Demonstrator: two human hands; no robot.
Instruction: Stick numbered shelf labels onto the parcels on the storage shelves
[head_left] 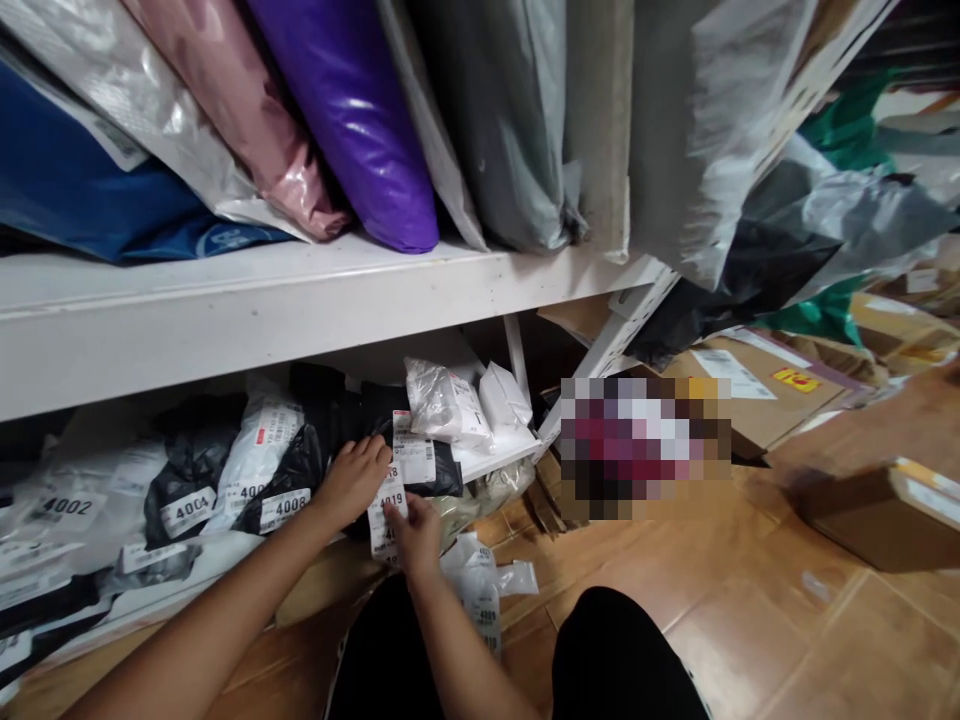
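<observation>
My left hand (pixel 352 482) rests with curled fingers on a black plastic parcel (pixel 330 440) on the low shelf, touching a white numbered label (pixel 388 515). My right hand (pixel 415 535) pinches the lower part of that same label, which reads about 4019. More black and white parcels with numbered labels (pixel 187 510) stand in a row to the left. A small clear bag with a label (pixel 480 590) lies on the floor just right of my right hand.
A white shelf board (pixel 300 300) runs above, loaded with upright mailers in blue, pink, purple (pixel 352 110) and grey. Cardboard boxes (pixel 885 510) sit on the wooden floor at right. My black-clad knees (pixel 622 660) fill the bottom centre.
</observation>
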